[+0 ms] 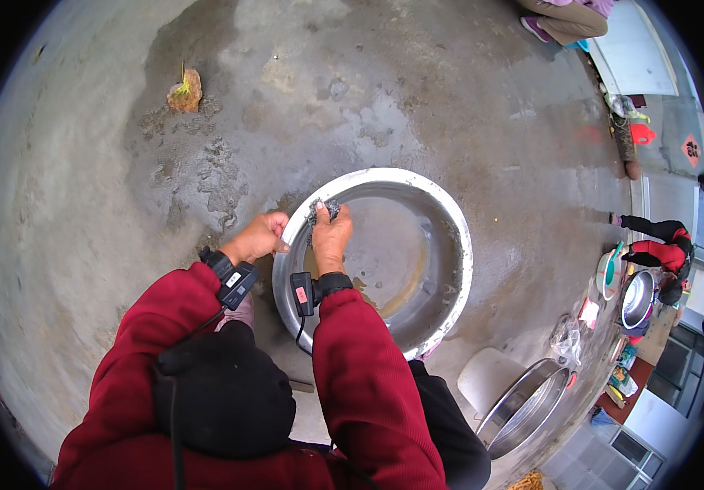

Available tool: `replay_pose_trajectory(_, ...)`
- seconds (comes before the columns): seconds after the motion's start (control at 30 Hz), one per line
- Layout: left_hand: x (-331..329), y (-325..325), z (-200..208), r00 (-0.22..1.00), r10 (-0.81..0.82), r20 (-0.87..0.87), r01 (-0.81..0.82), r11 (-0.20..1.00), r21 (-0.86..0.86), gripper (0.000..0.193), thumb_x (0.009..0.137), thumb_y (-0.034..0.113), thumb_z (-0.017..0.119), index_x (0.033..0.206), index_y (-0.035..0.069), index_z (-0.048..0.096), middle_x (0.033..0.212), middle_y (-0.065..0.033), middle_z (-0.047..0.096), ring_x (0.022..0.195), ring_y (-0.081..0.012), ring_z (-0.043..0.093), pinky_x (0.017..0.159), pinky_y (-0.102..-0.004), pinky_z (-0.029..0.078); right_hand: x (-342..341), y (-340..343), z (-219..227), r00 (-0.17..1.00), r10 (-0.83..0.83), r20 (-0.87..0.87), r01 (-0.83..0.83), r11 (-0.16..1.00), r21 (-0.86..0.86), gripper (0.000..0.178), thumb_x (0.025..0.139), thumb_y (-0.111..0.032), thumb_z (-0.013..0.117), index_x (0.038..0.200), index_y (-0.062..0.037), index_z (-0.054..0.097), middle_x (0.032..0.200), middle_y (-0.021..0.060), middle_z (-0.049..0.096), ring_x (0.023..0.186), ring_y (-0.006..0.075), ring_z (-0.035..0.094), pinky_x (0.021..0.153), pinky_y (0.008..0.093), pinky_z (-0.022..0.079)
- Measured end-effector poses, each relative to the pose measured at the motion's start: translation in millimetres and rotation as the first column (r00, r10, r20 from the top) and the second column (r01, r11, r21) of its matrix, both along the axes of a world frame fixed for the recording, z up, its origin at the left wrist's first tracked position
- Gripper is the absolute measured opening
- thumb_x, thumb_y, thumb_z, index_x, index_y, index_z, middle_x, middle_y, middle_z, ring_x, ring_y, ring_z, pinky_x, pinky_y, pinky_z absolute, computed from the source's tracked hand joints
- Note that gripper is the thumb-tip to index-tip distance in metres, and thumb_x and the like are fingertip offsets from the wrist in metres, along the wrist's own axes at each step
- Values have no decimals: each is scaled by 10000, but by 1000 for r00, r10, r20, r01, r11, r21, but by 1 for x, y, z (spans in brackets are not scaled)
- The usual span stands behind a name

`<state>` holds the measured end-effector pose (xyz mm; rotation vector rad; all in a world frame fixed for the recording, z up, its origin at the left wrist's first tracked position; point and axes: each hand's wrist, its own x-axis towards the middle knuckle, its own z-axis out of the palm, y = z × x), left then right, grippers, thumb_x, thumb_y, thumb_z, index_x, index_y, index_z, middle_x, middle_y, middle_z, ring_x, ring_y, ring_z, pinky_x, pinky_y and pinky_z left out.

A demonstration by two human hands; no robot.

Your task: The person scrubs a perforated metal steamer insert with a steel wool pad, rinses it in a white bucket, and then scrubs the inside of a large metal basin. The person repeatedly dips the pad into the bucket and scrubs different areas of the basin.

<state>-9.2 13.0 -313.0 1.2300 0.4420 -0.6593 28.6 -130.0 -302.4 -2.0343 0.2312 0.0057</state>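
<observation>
Out beyond the fingers on every side spreads the floor (523, 196), damp in patches, so I'd expect anything pushed hard to slide a little. Under the fingers sits the basin (393, 176), wide and metal, its inside lying mostly to the right of both hands. Its steadiness matters most, I think: each push ought to be met by an equal pull from the other side.

Behind the right fingers, the red sleeve (360, 359) reaches toward the rim; better to keep its cuff high and dry. The left hand (258, 237) has its fingers curled on the rim as if pinching it, though what they do underneath is hidden from me. That is a sensible anchor. Just across from them, the right hand (332, 237) has thumb and fingers closed around a scourer. Right of those fingers, a brownish arc (411, 282) marks the bottom and would deserve firm, overlapping strokes.

The scourer (333, 208) itself, dark and wiry, is pinched at the basin's inner edge, just beside the left fingers. I'd press it flat, knuckles clear of the metal. Behind the right fingers, a cable (299, 331) dangles by the rim and could snag.
</observation>
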Motion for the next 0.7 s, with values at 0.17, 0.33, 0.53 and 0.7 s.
replay_pose_trajectory(0.17, 0, 2, -4, 999, -35, 25, 36, 998, -42, 260, 687, -91, 647, 870, 77, 572, 711, 36, 576, 614, -68, 551, 556, -224, 455, -4, 1, -6, 989, 83, -121, -100, 986, -136, 291, 822, -189, 684, 907, 50, 542, 732, 221, 621, 652, 357, 598, 631, 411, 475)
replay_pose_trajectory(0.33, 1, 3, -4, 999, -47, 1, 47, 999, 15, 252, 681, -97, 646, 841, 81, 569, 699, 37, 571, 604, -64, 542, 555, -221, 455, 2, -1, -3, 999, 46, -21, -48, 988, -144, 297, 837, -183, 665, 928, 69, 538, 754, 245, 622, 672, 394, 603, 635, 420, 478)
replay_pose_trajectory(0.53, 0, 2, 3, 1000, -23, 19, 24, 999, -25, 246, 677, -80, 662, 829, 87, 562, 678, 41, 556, 587, -65, 532, 533, -226, 444, -1, 0, -2, 955, 184, -233, -232, 952, -198, 325, 846, -204, 646, 960, 65, 503, 759, 289, 604, 739, 464, 602, 638, 453, 479)
replay_pose_trajectory(0.7, 4, 4, 1, 1000, -17, 12, 16, 998, 62, 252, 664, -86, 681, 808, 84, 562, 664, 33, 561, 566, -70, 526, 512, -244, 424, -14, 6, -13, 987, 141, -81, -157, 957, -243, 346, 830, -235, 659, 924, 49, 486, 726, 281, 597, 702, 477, 585, 607, 487, 459)
